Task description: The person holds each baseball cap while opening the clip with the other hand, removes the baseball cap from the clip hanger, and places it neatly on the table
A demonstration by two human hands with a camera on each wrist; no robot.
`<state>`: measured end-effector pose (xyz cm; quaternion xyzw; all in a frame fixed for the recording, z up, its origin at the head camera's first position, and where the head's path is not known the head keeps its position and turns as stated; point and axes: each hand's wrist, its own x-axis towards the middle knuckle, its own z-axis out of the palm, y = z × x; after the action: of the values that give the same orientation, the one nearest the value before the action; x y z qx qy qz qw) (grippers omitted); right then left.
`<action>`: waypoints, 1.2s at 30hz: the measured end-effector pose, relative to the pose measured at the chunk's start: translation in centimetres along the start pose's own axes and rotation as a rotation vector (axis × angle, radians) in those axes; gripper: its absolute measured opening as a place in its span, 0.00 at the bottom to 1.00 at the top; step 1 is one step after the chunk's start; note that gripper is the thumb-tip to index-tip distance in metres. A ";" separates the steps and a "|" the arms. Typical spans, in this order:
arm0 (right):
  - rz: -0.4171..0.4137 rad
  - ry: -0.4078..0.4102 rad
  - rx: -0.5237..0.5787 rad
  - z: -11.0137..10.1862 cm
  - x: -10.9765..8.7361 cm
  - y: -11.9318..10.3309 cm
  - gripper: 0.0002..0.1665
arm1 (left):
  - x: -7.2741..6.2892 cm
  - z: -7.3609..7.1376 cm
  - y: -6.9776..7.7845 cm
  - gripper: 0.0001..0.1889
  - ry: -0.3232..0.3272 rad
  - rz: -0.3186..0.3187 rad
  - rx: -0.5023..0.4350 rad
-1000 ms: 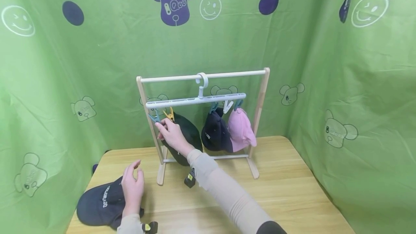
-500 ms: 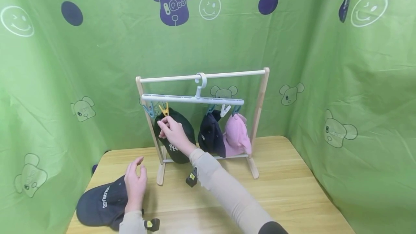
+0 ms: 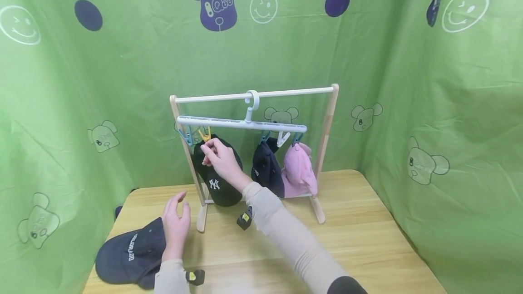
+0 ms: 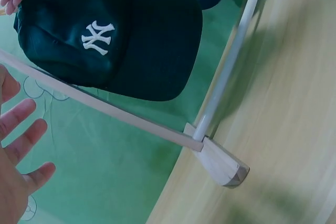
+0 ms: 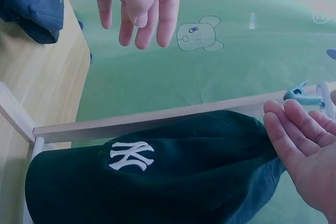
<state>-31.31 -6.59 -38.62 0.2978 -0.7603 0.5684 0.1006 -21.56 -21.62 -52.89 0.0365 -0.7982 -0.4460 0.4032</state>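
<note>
A dark green cap [image 3: 220,196] with a white NY logo hangs by a yellow clip [image 3: 205,134] at the left end of a pale blue hanger [image 3: 241,124]. My right hand [image 3: 220,160] is just below that clip, in front of the cap's top; in the right wrist view its fingers [image 5: 294,124] lie fairly straight at the cap's gathered edge. My left hand [image 3: 176,226] hovers with loosely bent fingers beside a navy COLORADO cap [image 3: 122,257] on the table, holding nothing. In the left wrist view, its fingers [image 4: 26,135] are spread apart.
The hanger hooks over a wooden rack [image 3: 328,135]. A navy cap [image 3: 265,169] and a pink cap [image 3: 300,169] hang at its right side, with a white clip [image 3: 283,139] between their clips. A blue clip [image 3: 185,136] dangles at the left end. Green curtains enclose the wooden table [image 3: 359,235].
The hanger's left end has risen and swung left. The green cap has turned, bringing its logo into view. My right hand has moved slightly up and right; my left has drifted right.
</note>
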 end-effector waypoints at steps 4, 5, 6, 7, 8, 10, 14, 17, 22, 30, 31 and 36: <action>-0.004 0.039 0.042 -0.6 0.3 0.5 0.14 | 0.1 0.4 0.2 0.15 -0.012 0.005 -0.005; -0.007 0.050 0.058 -0.7 0.4 0.7 0.14 | 0.2 0.5 0.3 0.15 -0.015 0.007 -0.010; -0.011 0.062 0.071 -0.8 0.5 0.8 0.14 | 0.3 0.5 0.4 0.15 -0.017 0.012 -0.015; -0.015 0.073 0.083 -1.0 0.5 0.9 0.13 | 0.3 0.6 0.5 0.15 -0.018 0.019 -0.022; -0.019 0.084 0.090 -1.1 0.6 1.1 0.13 | 0.4 0.7 0.6 0.15 -0.021 0.025 -0.024; -0.023 0.106 0.090 -1.3 0.8 1.2 0.13 | 0.5 0.9 0.7 0.15 -0.023 0.046 -0.031; -0.013 0.134 0.064 -1.8 1.2 1.3 0.13 | 1.0 1.4 1.0 0.15 -0.018 0.084 -0.028; -0.006 0.146 0.035 -2.0 1.4 1.3 0.14 | 1.5 1.8 1.3 0.15 -0.024 0.085 -0.031; -0.030 0.164 -0.089 -2.2 1.7 1.6 0.15 | 2.0 2.1 2.1 0.17 -0.064 0.044 -0.046; -0.044 0.114 -0.186 -2.3 2.3 2.0 0.19 | 3.0 2.8 2.9 0.22 -0.100 0.044 -0.052; -0.039 0.107 -0.192 -2.3 2.4 2.0 0.20 | 3.1 2.9 2.9 0.23 -0.106 0.037 -0.048; -0.018 0.074 -0.221 -2.4 2.8 2.1 0.21 | 3.7 3.3 3.4 0.26 -0.143 0.011 -0.063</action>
<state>-35.23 -4.94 -38.16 0.2704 -0.8113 0.4910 0.1660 -25.25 -18.83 -49.02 -0.0126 -0.8107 -0.4704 0.3483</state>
